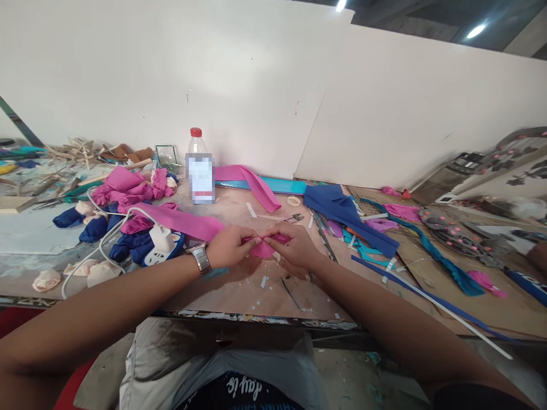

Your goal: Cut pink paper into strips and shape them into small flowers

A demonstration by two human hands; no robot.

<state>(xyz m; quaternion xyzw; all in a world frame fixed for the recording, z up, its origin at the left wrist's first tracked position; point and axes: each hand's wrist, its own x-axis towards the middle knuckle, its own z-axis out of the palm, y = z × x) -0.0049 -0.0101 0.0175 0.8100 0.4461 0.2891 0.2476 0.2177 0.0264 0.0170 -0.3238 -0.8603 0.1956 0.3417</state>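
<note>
A long pink fabric strip (188, 223) runs from the left into my hands, its near end folded between my fingers. My left hand (231, 245), with a metal watch (199, 259) on its wrist, pinches the strip between thumb and fingers. Close beside it, my right hand (294, 245) pinches the same end, both thumbs almost meeting at the fold. Just beyond the right hand lie small snips (294, 218) and a cream ring of tape (293, 201). Another pink strip (256, 188) lies behind the hands.
A red-capped bottle (200, 171) stands at the back. Left are pink bundles (123, 188), navy bundles (94, 228) and a power strip (160, 250) with a white cable. Navy cloth (342, 210), a teal twisted strip (444, 250) and a long white strip (453, 316) lie right.
</note>
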